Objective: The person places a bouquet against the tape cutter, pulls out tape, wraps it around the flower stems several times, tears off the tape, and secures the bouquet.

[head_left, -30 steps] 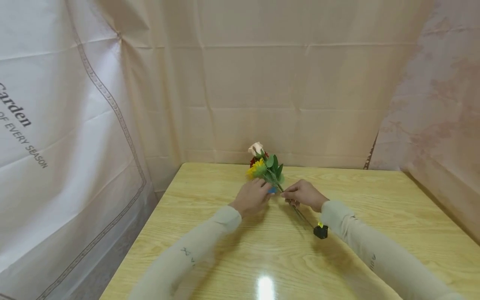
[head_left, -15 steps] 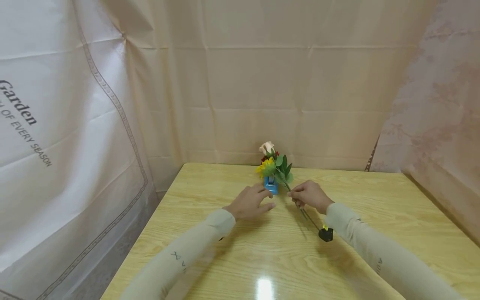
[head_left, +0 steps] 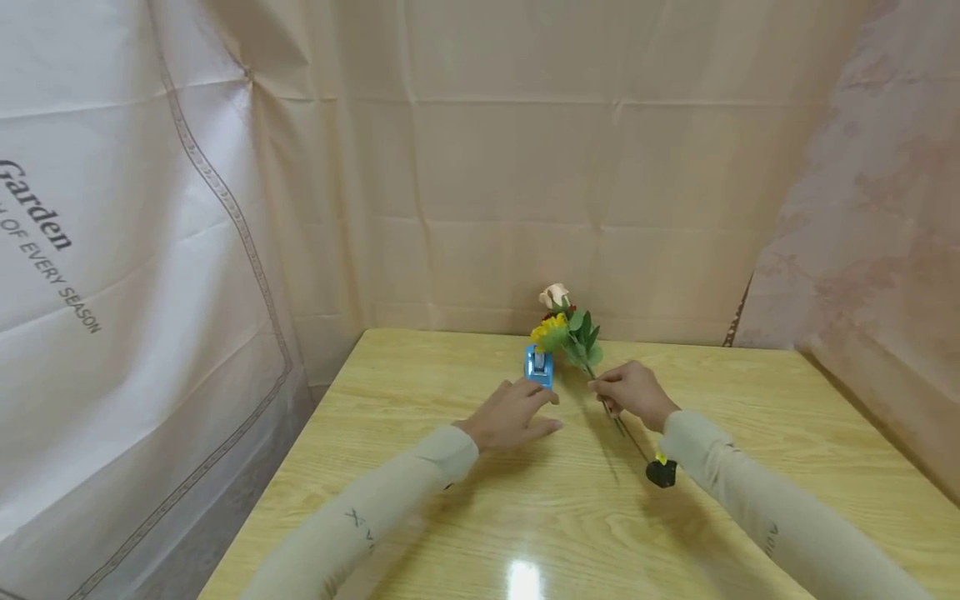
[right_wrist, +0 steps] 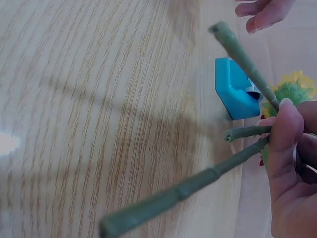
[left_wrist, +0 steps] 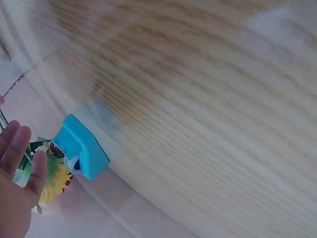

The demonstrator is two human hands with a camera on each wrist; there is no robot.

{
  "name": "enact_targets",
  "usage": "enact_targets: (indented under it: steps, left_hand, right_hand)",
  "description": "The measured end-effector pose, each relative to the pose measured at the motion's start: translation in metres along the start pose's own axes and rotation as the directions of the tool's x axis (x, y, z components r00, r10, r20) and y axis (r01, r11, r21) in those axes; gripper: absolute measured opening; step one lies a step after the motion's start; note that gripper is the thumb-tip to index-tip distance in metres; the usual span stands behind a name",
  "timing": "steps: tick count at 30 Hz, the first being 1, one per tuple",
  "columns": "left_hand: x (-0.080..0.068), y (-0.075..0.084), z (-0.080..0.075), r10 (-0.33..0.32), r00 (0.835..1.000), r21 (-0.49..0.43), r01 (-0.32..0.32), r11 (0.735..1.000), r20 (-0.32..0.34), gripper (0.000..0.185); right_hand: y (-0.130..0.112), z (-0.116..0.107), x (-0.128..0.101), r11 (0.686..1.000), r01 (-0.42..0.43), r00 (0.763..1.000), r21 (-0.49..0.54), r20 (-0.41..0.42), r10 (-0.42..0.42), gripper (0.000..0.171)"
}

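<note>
Artificial flower bunch (head_left: 567, 327), stems gripped, blooms raised, blue tape dispenser (head_left: 538, 367) standing just beside

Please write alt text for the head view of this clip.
A right hand grips the stems of an artificial flower bunch over a wooden table; the left hand rests open beside a blue tape dispenser.

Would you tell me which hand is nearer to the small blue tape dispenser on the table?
The left hand is nearer, just in front of the blue tape dispenser without touching it. The right hand is farther to its right, gripping the flower stems.
</note>
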State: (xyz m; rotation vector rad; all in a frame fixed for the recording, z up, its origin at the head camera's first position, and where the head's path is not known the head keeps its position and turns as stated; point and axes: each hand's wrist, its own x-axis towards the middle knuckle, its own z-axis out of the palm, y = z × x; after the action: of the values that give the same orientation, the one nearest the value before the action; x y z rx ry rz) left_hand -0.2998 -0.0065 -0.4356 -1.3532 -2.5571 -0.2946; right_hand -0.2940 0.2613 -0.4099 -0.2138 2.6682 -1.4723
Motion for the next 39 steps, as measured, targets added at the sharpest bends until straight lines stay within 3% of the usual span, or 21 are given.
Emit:
enact_targets:
  steps: [22,32,39]
  left_hand:
    - [0.009,0.015,0.011,0.102,0.994,0.049,-0.104,0.993,0.029,0.046]
    - [0.028,0.039,0.012,0.18,0.98,0.152,-0.19,0.97,0.079,0.049]
    - [0.032,0.054,0.011,0.224,0.971,0.164,-0.236,0.958,0.089,0.047]
  right_hand:
    - [0.019,-0.027,-0.02,0.997,-0.059,0.996,-0.05,-0.076,0.055,0.037]
    - [0.038,-0.041,-0.033,0.993,-0.11,0.988,-0.039,-0.11,0.105,0.039]
    - [0.051,-0.05,-0.044,0.993,-0.116,0.988,-0.029,-0.109,0.112,0.042]
